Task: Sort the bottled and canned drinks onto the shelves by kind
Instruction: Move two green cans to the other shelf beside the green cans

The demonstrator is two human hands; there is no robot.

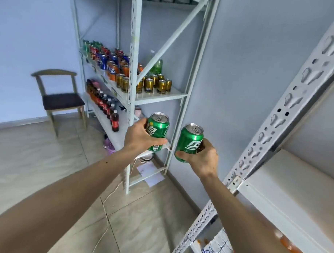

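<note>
pale blue walls and a tiled floor (pixel 47 160) are framing the scene. one green can (pixel 158 132) is being gripped upright by the left hand (pixel 141 136), fingers curled round it, in front of the white shelving unit (pixel 132 87); a second green can (pixel 189 142) is being held by the right hand (pixel 203 158), just beside the first, the two apart. beyond them, gold cans (pixel 154 84), orange cans (pixel 115 71) and blue cans (pixel 105 60) are being kept in rows on the middle shelf, cola bottles (pixel 106 107) below. a wooden chair (pixel 59 98) is being left by the wall, a nearer rack (pixel 276 130) at right.
</note>
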